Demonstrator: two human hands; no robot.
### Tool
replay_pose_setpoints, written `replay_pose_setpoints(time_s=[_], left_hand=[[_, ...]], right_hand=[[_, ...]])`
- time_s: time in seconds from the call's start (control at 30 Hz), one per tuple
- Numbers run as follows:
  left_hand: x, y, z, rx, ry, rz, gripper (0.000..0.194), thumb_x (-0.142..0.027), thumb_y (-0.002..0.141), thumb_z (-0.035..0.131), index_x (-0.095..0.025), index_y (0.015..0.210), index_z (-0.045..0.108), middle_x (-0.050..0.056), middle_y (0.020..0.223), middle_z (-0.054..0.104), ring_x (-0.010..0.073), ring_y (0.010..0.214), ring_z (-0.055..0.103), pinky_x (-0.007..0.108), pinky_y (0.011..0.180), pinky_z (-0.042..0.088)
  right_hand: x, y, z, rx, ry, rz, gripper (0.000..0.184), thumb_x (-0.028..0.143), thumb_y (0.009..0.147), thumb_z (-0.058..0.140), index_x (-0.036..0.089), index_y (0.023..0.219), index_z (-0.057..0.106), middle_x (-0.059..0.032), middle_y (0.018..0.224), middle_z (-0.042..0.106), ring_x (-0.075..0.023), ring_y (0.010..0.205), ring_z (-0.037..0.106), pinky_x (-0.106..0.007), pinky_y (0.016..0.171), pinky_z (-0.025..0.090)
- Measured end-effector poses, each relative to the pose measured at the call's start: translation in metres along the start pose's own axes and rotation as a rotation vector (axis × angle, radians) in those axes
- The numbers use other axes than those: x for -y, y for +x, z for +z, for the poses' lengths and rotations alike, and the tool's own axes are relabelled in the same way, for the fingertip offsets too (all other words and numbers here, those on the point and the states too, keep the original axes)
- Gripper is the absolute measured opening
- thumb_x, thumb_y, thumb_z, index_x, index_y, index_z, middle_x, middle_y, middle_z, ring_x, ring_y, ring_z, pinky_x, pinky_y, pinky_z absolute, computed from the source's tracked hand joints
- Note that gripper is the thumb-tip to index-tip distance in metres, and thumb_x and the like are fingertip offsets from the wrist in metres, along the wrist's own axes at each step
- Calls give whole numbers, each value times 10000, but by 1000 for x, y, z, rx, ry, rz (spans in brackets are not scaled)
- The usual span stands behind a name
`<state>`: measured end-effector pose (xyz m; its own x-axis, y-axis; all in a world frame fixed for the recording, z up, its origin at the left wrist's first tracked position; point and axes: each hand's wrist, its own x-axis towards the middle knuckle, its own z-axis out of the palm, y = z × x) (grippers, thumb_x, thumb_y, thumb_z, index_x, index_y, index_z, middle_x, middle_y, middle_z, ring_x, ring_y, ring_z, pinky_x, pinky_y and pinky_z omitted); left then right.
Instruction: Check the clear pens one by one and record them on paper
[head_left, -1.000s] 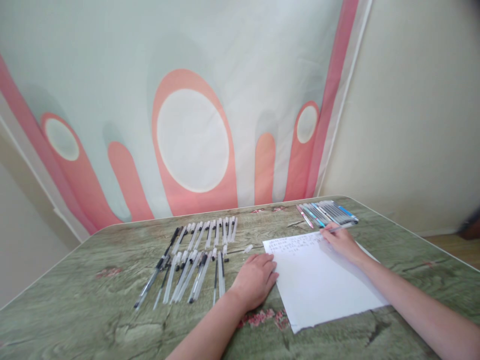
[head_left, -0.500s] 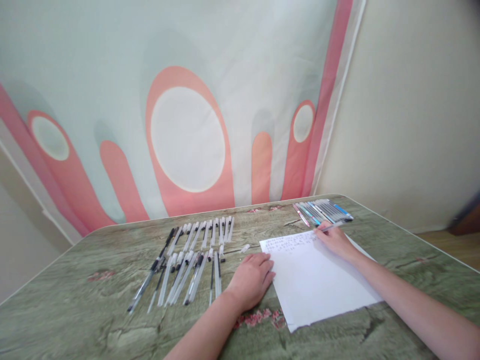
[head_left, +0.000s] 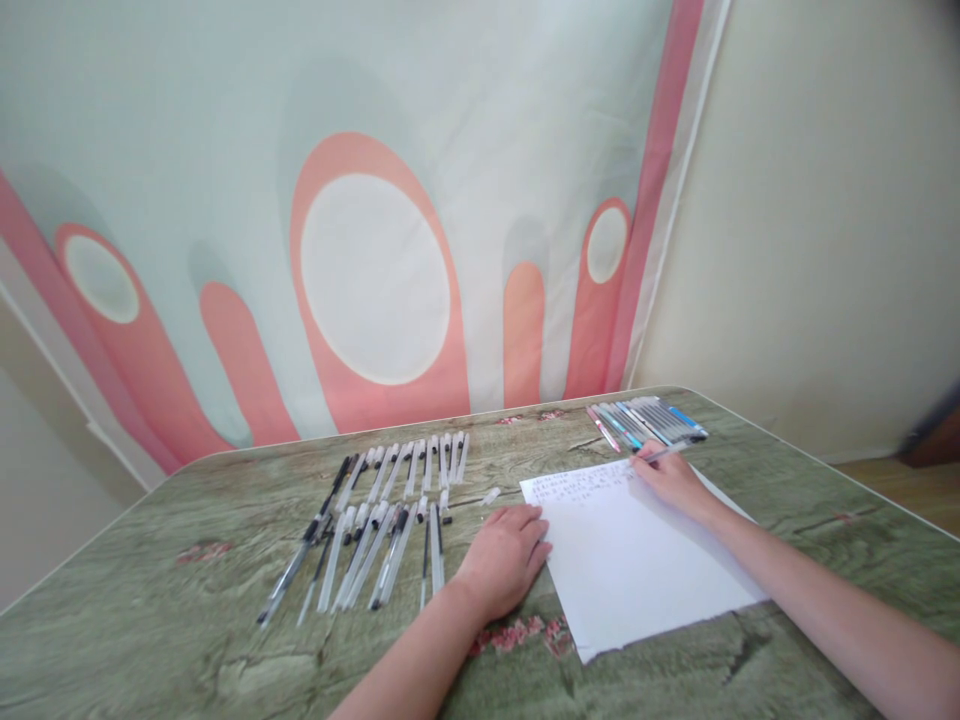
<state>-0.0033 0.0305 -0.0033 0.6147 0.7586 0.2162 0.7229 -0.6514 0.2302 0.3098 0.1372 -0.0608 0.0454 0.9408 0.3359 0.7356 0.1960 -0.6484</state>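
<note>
A sheet of white paper (head_left: 637, 570) lies on the table, with lines of small handwriting across its upper part. My right hand (head_left: 664, 475) rests on the upper right of the sheet, fingers closed round a pen (head_left: 671, 450) whose shaft slants up to the right. Its tip is hidden by the fingers. My left hand (head_left: 506, 555) lies flat at the sheet's left edge, fingertips touching the margin, holding nothing. A small clear pen cap (head_left: 490, 496) sits just beyond the left fingers.
Left of my left hand, several clear pen barrels (head_left: 367, 560), caps and dark refills lie in two rows on the wood-patterned table (head_left: 150, 600). Several coloured and grey pens (head_left: 649, 422) lie side by side beyond the paper. A patterned cloth (head_left: 480, 180) hangs behind.
Almost nothing differs. My right hand, with the pen in it, has shifted very slightly to the right; my left hand stays in place.
</note>
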Motion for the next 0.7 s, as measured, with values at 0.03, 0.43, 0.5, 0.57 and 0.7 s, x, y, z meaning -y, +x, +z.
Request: replay_pose_setpoints(time_s=[0.03, 0.43, 0.5, 0.57, 0.7], left_hand=[[0, 0, 0, -1, 0, -1, 334, -331, 891, 312, -201, 1101, 538, 59, 1197, 527, 187, 1116, 452, 368, 988, 313], [-1, 0, 0, -7, -11, -2, 328, -329, 889, 318, -198, 1096, 537, 55, 1191, 529, 184, 1104, 456, 360, 985, 320], [-1, 0, -1, -7, -14, -2, 327, -329, 889, 318, -201, 1096, 537, 52, 1192, 528, 183, 1107, 454, 360, 987, 319], [-1, 0, -1, -7, -17, -2, 326, -330, 889, 318, -202, 1091, 538, 52, 1189, 530, 183, 1109, 452, 361, 988, 318], [-1, 0, -1, -4, -17, -3, 329, -332, 888, 319, -199, 1092, 540, 59, 1192, 528, 187, 1110, 453, 367, 985, 321]], right_hand=[[0, 0, 0, -3, -3, 2, 203, 370, 734, 446, 190, 657, 501, 12, 560, 536, -148, 559, 514, -248, 536, 347], [3, -1, -2, 5, 19, 27, 216, 389, 724, 441, 193, 656, 501, 11, 524, 531, -147, 525, 500, -246, 509, 340], [4, -1, -3, 10, 19, 22, 208, 382, 723, 442, 193, 658, 499, 8, 535, 537, -147, 532, 503, -247, 515, 344], [4, -1, -3, 11, 21, 22, 203, 376, 719, 442, 192, 656, 499, 9, 536, 536, -146, 531, 502, -246, 514, 343], [3, -1, -2, 4, 28, 31, 200, 374, 714, 446, 193, 650, 502, 15, 528, 535, -146, 528, 504, -247, 514, 341]])
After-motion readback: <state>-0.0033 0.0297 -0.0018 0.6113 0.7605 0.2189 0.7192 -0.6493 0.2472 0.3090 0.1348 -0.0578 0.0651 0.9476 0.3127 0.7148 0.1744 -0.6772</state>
